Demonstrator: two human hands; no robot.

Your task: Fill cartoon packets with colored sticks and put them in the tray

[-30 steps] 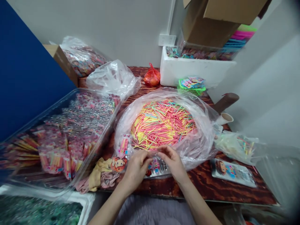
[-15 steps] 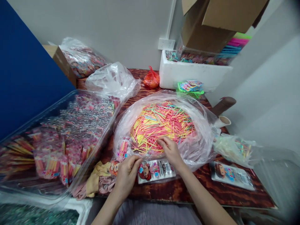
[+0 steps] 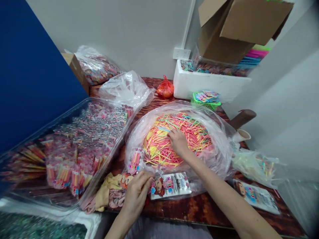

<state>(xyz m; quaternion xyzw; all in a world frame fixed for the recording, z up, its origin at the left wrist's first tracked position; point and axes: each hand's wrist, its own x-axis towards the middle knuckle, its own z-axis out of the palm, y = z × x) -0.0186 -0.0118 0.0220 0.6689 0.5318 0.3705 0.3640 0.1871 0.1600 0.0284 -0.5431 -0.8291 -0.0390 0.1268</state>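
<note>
My right hand [image 3: 178, 142] reaches over a heap of thin pink, yellow and green sticks [image 3: 159, 149] in an opened clear plastic bag [image 3: 216, 159]. Its fingers are bent together, tips at the sticks; whether one is between them is hidden. Nearer the table edge, my left hand [image 3: 138, 190] is closed, thumb against fingers, at the edge of a clear plastic packet [image 3: 159, 172] that is mostly hidden. Right beside it lie flat printed packets [image 3: 171, 186] with a cartoon figure. A packet filled with pink sticks [image 3: 135, 162] rests just beyond the left hand.
On the left stands a clear tray [image 3: 109, 162] of filled packets. Bunched cloth [image 3: 109, 192] lies by its corner. At the back are a red bag [image 3: 165, 88], a green basket [image 3: 211, 104] and a white foam box [image 3: 209, 84]. A paper cup [image 3: 241, 135] tilts at right.
My right hand has moved up and away from my left hand, farther over the heap. My left hand stays near the printed packets. The whole view has shifted slightly.
</note>
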